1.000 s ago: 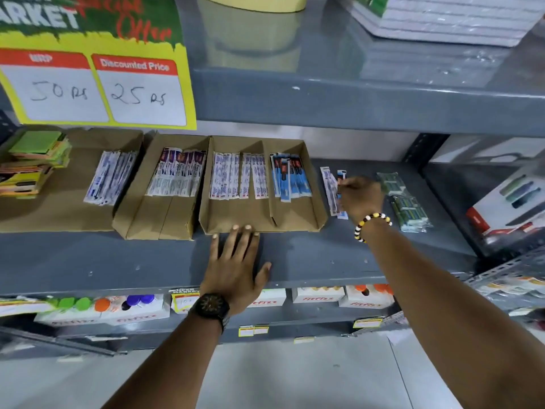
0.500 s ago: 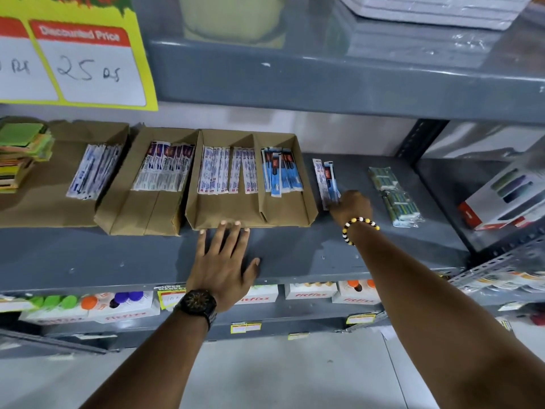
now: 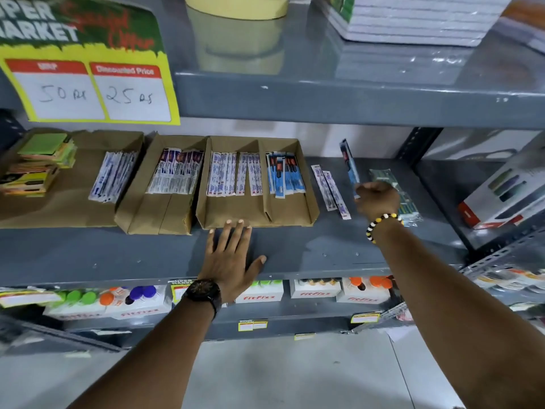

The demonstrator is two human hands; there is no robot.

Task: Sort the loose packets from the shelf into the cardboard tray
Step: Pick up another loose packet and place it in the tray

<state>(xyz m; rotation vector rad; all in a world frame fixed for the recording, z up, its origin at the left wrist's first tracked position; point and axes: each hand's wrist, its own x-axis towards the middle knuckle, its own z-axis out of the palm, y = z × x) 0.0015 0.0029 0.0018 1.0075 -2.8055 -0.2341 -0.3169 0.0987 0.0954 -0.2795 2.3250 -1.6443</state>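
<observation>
A two-compartment cardboard tray sits on the grey shelf, with white packets in its left half and blue packets in its right half. My left hand lies flat and open on the shelf, fingertips touching the tray's front wall. My right hand is to the right of the tray, shut on a blue packet that it holds upright above the shelf. Two white-and-purple loose packets lie on the shelf between the tray and my right hand.
A second cardboard tray with packets stands left of the first, then a flat cardboard sheet with packets and sticky notes. Green packets lie right of my right hand. A price sign hangs above. Boxes fill the shelf below.
My right hand has lifted a blue packet off the shelf and now holds it upright. Two white-and-purple packets stay lying there. My left hand has stayed at the tray's front.
</observation>
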